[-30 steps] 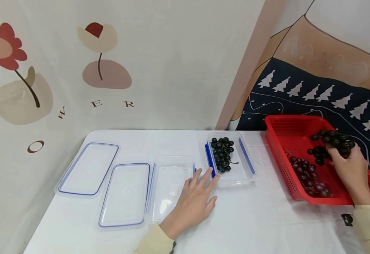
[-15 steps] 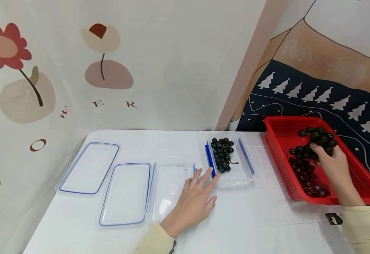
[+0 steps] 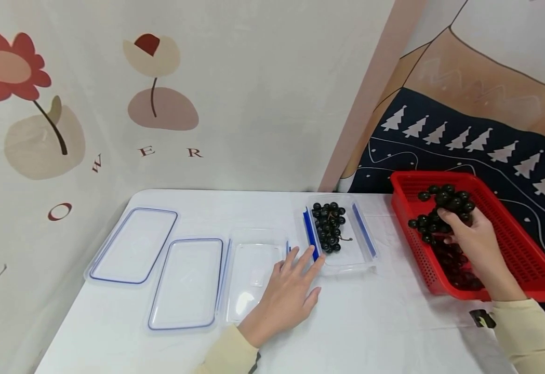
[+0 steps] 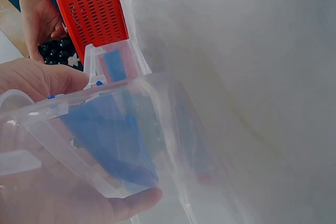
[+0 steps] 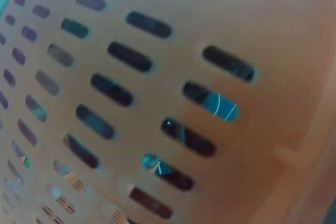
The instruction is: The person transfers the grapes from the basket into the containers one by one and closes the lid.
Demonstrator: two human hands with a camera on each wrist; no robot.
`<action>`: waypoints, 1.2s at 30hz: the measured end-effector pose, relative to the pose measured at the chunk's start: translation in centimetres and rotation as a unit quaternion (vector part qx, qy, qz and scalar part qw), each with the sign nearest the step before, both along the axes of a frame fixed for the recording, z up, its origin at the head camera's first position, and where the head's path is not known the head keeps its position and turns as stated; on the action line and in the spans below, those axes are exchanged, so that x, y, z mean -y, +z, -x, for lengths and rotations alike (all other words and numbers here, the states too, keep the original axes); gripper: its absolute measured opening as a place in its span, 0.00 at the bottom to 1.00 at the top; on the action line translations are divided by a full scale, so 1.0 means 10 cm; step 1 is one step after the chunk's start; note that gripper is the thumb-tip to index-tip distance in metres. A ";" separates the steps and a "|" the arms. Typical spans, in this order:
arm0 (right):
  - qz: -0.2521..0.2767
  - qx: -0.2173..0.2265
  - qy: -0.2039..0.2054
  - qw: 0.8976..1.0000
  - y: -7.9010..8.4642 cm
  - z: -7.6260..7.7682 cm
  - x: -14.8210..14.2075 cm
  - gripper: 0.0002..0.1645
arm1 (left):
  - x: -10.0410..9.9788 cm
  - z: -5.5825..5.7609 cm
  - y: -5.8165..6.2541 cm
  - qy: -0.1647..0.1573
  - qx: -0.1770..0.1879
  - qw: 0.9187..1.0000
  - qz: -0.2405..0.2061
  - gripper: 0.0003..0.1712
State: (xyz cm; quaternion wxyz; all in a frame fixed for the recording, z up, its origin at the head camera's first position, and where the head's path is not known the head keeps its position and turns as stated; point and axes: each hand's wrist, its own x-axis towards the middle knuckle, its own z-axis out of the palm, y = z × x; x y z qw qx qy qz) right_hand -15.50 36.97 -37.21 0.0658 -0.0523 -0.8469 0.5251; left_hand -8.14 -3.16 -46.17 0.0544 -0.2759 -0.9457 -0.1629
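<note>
My right hand (image 3: 475, 241) grips a bunch of dark grapes (image 3: 447, 200), lifted above the left side of a red perforated basket (image 3: 517, 234). Below that bunch, partly hidden, more reddish grapes (image 3: 456, 265) lie in the basket. Spread over the table, my left hand (image 3: 283, 293) has its fingers extended, their tips at the near left edge of a clear container (image 3: 356, 257) with blue-edged side flaps. Inside it lies a bunch of black grapes (image 3: 328, 226). In the left wrist view, clear plastic (image 4: 173, 129) covers much of the hand.
Two clear lids with blue seals, one at the far left (image 3: 134, 246) and one nearer (image 3: 188, 285), lie on the white table (image 3: 370, 332). Beside them stands a second clear container (image 3: 255, 259), partly behind my left hand. The basket's slotted wall (image 5: 252, 145) fills the right wrist view.
My right hand has moved left across the basket with the dark grape bunch, from its right side to its left side. The left hand stays in place.
</note>
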 end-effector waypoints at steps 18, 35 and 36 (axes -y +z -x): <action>0.074 0.003 0.065 0.995 0.03 -0.04 0.45 0.11 | -0.01 -0.01 0.00 0.001 0.000 1.000 0.000 0.39; 0.061 0.053 0.091 0.993 -0.26 0.05 1.04 0.32 | 0.01 0.00 0.00 0.002 -0.004 1.000 0.005 0.39; 0.059 0.058 0.090 0.992 -0.27 0.06 1.07 0.33 | 0.01 0.00 0.00 0.002 -0.005 1.000 0.006 0.39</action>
